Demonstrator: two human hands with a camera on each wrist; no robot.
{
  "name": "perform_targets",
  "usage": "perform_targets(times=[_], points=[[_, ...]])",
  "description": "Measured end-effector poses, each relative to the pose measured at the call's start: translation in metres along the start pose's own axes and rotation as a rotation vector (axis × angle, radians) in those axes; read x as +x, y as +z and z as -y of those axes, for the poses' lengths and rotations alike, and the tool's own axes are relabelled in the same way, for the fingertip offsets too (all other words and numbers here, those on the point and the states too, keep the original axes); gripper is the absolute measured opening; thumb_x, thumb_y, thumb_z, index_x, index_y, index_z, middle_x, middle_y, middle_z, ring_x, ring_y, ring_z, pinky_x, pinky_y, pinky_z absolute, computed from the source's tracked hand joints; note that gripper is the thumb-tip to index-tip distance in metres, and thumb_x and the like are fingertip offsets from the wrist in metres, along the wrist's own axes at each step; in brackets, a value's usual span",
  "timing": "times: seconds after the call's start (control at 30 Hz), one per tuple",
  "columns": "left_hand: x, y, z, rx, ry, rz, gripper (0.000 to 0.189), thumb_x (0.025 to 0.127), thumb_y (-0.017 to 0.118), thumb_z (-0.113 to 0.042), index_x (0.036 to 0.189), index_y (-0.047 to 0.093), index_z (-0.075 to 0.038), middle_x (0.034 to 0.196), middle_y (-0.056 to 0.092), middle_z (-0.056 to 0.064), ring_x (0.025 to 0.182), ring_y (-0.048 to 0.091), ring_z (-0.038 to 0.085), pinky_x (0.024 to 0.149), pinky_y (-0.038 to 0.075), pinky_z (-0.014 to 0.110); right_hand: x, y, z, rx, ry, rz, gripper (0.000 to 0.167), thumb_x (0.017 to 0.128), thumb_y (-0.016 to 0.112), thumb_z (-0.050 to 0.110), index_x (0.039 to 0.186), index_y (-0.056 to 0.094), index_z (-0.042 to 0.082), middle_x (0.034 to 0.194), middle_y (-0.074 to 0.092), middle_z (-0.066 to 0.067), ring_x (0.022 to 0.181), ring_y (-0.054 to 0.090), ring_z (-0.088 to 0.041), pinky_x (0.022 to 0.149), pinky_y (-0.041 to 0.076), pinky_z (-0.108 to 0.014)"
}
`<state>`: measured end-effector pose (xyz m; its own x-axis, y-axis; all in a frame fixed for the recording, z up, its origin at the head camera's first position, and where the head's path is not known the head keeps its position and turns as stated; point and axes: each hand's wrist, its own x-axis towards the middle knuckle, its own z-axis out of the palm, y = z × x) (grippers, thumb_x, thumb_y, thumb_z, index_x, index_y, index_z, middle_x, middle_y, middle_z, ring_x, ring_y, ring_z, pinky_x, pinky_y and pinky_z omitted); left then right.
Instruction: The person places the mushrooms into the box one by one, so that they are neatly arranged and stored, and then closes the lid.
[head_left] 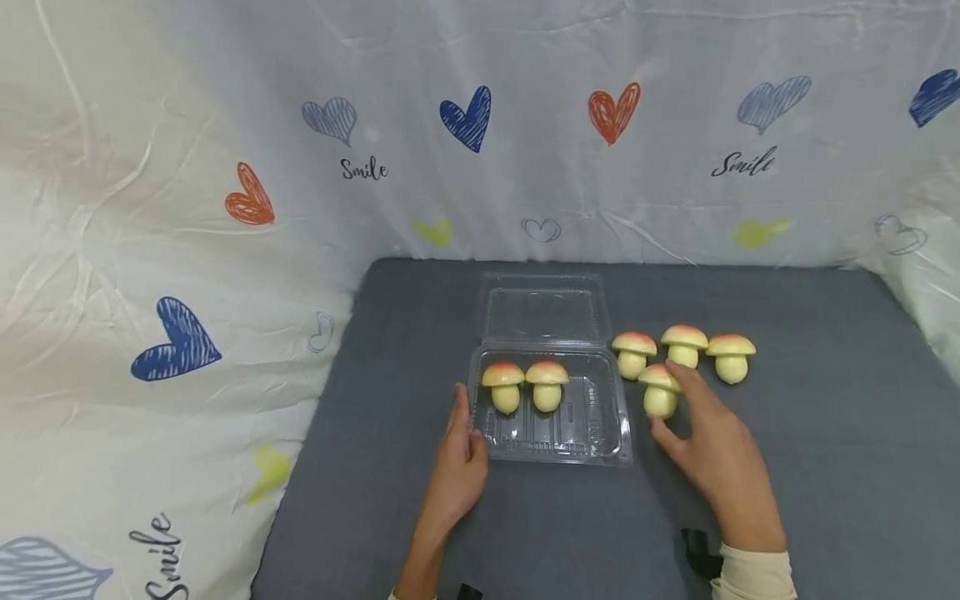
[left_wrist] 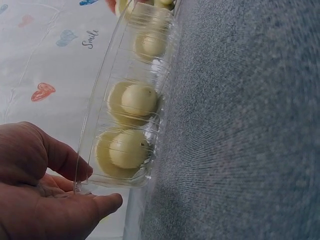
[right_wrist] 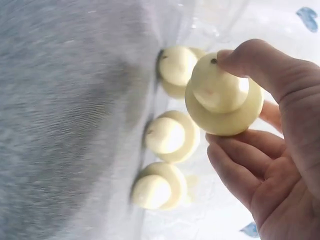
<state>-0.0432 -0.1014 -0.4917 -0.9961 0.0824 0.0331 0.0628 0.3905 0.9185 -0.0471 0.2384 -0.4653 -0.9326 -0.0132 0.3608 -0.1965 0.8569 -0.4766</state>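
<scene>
An open clear plastic container (head_left: 592,417) lies on the grey cloth with its lid (head_left: 543,310) folded back. Inside, toward the left, two toy mushrooms (head_left: 506,387) with red-yellow caps stand side by side; their pale undersides (left_wrist: 139,100) show through the plastic in the left wrist view. My left hand (head_left: 459,471) holds the container's left edge between thumb and fingers. Right of the container, my right hand (head_left: 716,454) pinches another toy mushroom (right_wrist: 220,92), thumb at the stem and fingers at the cap. In the right wrist view it appears raised off the cloth.
Three more toy mushrooms (head_left: 731,358) stand in a group behind the right hand, the leftmost close to the container's right rim. Grey cloth (head_left: 840,467) covers the table. A white curtain (head_left: 540,183) printed with hearts hangs at the back and left.
</scene>
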Motion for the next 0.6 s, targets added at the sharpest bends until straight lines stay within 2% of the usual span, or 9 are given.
perform_targets(times=[0.07, 0.13, 0.17, 0.3, 0.33, 0.4, 0.47, 0.57, 0.6], points=[[0.000, -0.001, -0.001, 0.003, 0.001, 0.000, 0.078, 0.104, 0.044, 0.006, 0.170, 0.007, -0.011, 0.177, 0.009, 0.014, 0.068, 0.037, 0.008, 0.096, 0.040, 0.037, 0.002, -0.003, 0.004, 0.002, -0.015, -0.026, 0.085, 0.081, 0.089, 0.011, 0.157, 0.050, 0.015, 0.144, 0.062, -0.017, 0.074, 0.068, -0.044, 0.064, 0.048, -0.066], [0.000, -0.001, -0.001, 0.005, 0.002, 0.004, 0.077, 0.104, 0.044, 0.006, 0.170, 0.007, -0.010, 0.176, 0.009, 0.016, 0.061, 0.030, 0.004, 0.088, 0.042, 0.036, 0.004, -0.004, 0.008, 0.010, -0.032, -0.048, 0.085, 0.081, 0.089, 0.012, 0.157, 0.050, 0.016, 0.146, 0.062, -0.015, 0.083, 0.070, -0.047, 0.067, 0.048, -0.066], [0.000, -0.001, -0.001, 0.007, 0.004, 0.004, 0.077, 0.104, 0.044, 0.006, 0.170, 0.008, -0.009, 0.176, 0.010, 0.016, 0.063, 0.031, 0.004, 0.090, 0.041, 0.036, 0.005, -0.004, 0.009, 0.014, -0.042, -0.057, 0.085, 0.081, 0.089, 0.012, 0.157, 0.050, 0.016, 0.145, 0.062, -0.014, 0.086, 0.070, -0.047, 0.068, 0.049, -0.066], [0.000, -0.001, -0.001, 0.019, 0.001, 0.007, 0.075, 0.105, 0.044, 0.005, 0.170, 0.008, -0.007, 0.176, 0.010, 0.016, 0.062, 0.031, 0.007, 0.082, 0.042, 0.035, 0.008, -0.004, 0.017, 0.033, -0.083, -0.086, 0.086, 0.080, 0.090, 0.011, 0.157, 0.051, 0.018, 0.145, 0.063, -0.013, 0.097, 0.071, -0.046, 0.073, 0.051, -0.065], [0.000, -0.001, -0.001, 0.018, -0.001, 0.008, 0.075, 0.105, 0.044, 0.005, 0.170, 0.008, -0.006, 0.176, 0.009, 0.016, 0.063, 0.033, 0.009, 0.086, 0.042, 0.036, 0.009, -0.003, 0.019, 0.036, -0.091, -0.088, 0.086, 0.080, 0.090, 0.012, 0.157, 0.051, 0.018, 0.146, 0.063, -0.013, 0.101, 0.070, -0.045, 0.074, 0.051, -0.064], [0.000, -0.001, -0.001, 0.024, 0.000, 0.001, 0.075, 0.105, 0.044, 0.006, 0.170, 0.009, -0.006, 0.176, 0.010, 0.016, 0.076, 0.046, 0.012, 0.092, 0.042, 0.037, 0.011, -0.002, 0.023, 0.044, -0.107, -0.094, 0.085, 0.080, 0.090, 0.013, 0.156, 0.052, 0.018, 0.145, 0.064, -0.013, 0.107, 0.070, -0.043, 0.078, 0.052, -0.063], [0.000, 0.000, -0.001, 0.024, -0.001, 0.000, 0.076, 0.105, 0.044, 0.006, 0.170, 0.008, -0.007, 0.176, 0.010, 0.015, 0.080, 0.047, 0.015, 0.092, 0.042, 0.037, 0.013, 0.000, 0.026, 0.050, -0.126, -0.090, 0.085, 0.080, 0.090, 0.013, 0.156, 0.052, 0.017, 0.146, 0.063, -0.012, 0.109, 0.069, -0.041, 0.078, 0.053, -0.061], [0.001, 0.000, -0.001, 0.030, -0.002, -0.001, 0.076, 0.105, 0.044, 0.005, 0.170, 0.008, -0.009, 0.176, 0.010, 0.015, 0.077, 0.047, 0.013, 0.086, 0.043, 0.035, 0.015, 0.003, 0.032, 0.054, -0.148, -0.080, 0.085, 0.081, 0.091, 0.014, 0.156, 0.052, 0.017, 0.148, 0.062, -0.014, 0.101, 0.072, -0.040, 0.073, 0.054, -0.059], [0.001, 0.000, -0.001, 0.029, -0.003, 0.001, 0.077, 0.105, 0.044, 0.005, 0.170, 0.007, -0.010, 0.177, 0.010, 0.015, 0.071, 0.041, 0.012, 0.085, 0.043, 0.035, 0.015, 0.005, 0.034, 0.054, -0.152, -0.075, 0.085, 0.081, 0.091, 0.015, 0.156, 0.051, 0.017, 0.149, 0.061, -0.013, 0.095, 0.072, -0.040, 0.070, 0.054, -0.058]])
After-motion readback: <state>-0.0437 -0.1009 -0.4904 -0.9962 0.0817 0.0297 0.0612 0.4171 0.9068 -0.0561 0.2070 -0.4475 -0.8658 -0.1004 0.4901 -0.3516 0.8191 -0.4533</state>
